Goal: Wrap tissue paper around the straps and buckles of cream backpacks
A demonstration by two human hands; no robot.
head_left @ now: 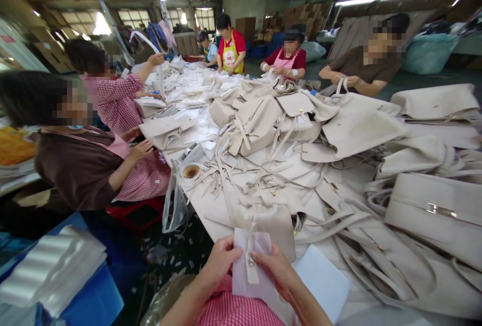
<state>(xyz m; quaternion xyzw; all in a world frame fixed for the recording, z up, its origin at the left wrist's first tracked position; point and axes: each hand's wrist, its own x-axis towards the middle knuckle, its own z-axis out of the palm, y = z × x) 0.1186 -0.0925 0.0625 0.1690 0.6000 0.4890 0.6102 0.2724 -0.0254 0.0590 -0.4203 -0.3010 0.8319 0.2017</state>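
Note:
Close to me at the table edge, my left hand (pixel 222 258) pinches the left edge of a thin translucent white sheet (pixel 259 239). On top of the sheet lies a narrow beige strap tab (pixel 252 277) with a small metal fitting. My right hand (pixel 276 269) is closed at the right side, its thumb pressing on the tab beside the fitting and its fingers behind the sheet. Just beyond both hands is a beige bag (pixel 280 225), partly covered by the sheet. A pale blue-white stack of sheets (pixel 324 281) rests beside my right forearm.
Piled beige bags (pixel 259 120) and loose straps (pixel 226 175) spread over the table. More bags (pixel 437 215) crowd the right. A tape roll (pixel 191 171) and a plastic bag (pixel 175 205) are at the left edge. Co-workers line both sides. A blue bin (pixel 101 296) stands lower left.

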